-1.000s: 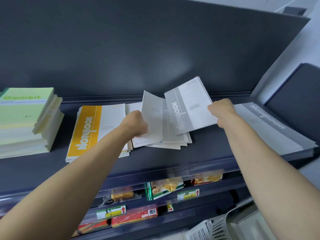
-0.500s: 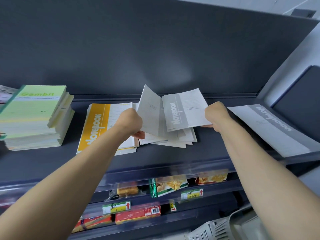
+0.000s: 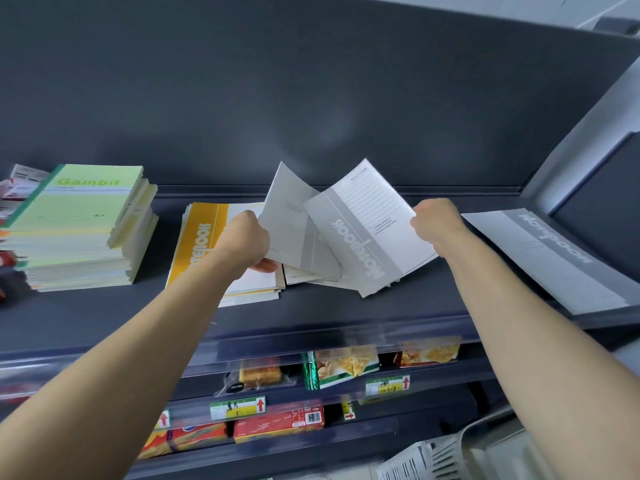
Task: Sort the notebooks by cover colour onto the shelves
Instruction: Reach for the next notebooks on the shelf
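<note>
Notebooks are what both hands are busy with, up on the dark grey metal shelf [image 3: 311, 317]. The right hand [image 3: 437, 221] has its fingers closed on the right edge of a thin grey-banded white notebook [image 3: 370, 230], holding it tilted clear of the loose pile of grey-and-white notebooks [image 3: 311, 277] beneath. Its printed band, and so its long axis, runs from the back of the shelf forward and to the right. The left hand [image 3: 246, 241] is clamped on another thin grey-and-white notebook [image 3: 294, 223], which stands up and curls back at its top corner; the two lifted covers overlap at their near edges.

What the next move turns on, I would say, is which way the grey stack lies. The flat stack of grey-banded notebooks [image 3: 550, 258] sits at the far right end of the shelf, just beyond the right wrist, its long axis slanting roughly like the held book's. So the right hand is much the nearer, and a short carry rightward with a slight turn should lay the book square on top.

The orange-banded white notebook stack [image 3: 197, 244] lies just under and to the left of the left hand, and the tall pale green notebook stack [image 3: 83, 223] further left, well apart from the grey ones. Whether the left hand's book goes right as well I cannot tell, though its cover looks grey.
</note>
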Available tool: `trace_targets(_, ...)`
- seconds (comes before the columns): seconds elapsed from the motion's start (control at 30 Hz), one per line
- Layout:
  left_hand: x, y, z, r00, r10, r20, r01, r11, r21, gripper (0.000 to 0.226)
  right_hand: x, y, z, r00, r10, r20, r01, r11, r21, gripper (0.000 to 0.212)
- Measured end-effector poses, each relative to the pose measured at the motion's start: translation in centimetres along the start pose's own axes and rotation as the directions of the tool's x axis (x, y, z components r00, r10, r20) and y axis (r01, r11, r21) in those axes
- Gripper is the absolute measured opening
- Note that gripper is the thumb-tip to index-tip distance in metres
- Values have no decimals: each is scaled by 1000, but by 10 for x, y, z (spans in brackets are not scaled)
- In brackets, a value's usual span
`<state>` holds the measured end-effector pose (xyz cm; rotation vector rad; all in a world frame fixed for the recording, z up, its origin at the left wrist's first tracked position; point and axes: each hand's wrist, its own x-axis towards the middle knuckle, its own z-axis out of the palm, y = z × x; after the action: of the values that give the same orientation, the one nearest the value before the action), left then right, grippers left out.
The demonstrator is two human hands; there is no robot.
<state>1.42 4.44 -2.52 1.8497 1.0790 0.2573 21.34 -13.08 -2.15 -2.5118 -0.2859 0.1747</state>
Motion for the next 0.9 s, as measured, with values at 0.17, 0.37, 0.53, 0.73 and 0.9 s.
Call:
trace_targets(0.17,8,-6,-8,997,29,-67,-28,1000,14,24,4,-10,-6,973,-206,-100,193,972,-132,30)
trace_targets(0.37,12,-15,-27,981,43,-189,-54,997,-55,33,10,-39,-11,868,-496,-1,479,838,-261,42)
trace_targets(0.53,5,-14,-41,958,74,-276,-89,995,-41,18,-1,-73,7,730,-664,159,670,652,-356,35)
trace_targets(0.73,4,-19,-55,918,112,-381,-70,990,124,20,-1,-75,29,735,-648,200,677,687,-264,32)
trace_targets(0.9,1,-14,-56,877,206,-433,-138,973,183,16,-1,-54,10,935,-258,242,345,816,-463,33)
